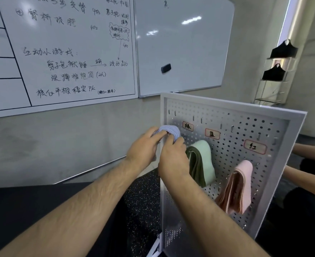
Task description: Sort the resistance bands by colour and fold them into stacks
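The fingers (157, 133) of both hands pinch a pale blue band (169, 129). The left hand (143, 147) holds one end and the right hand (173, 156) holds the other, so the folded band lies sideways between them. It is up by the top left corner of the white pegboard (227, 108), just beside the green label (187, 126). The blue label (212, 134) is off to the right, past the hanging green bands (201, 160). The right hand is nearer to it. Pink bands (236, 186) hang under the red label (255, 146), further right.
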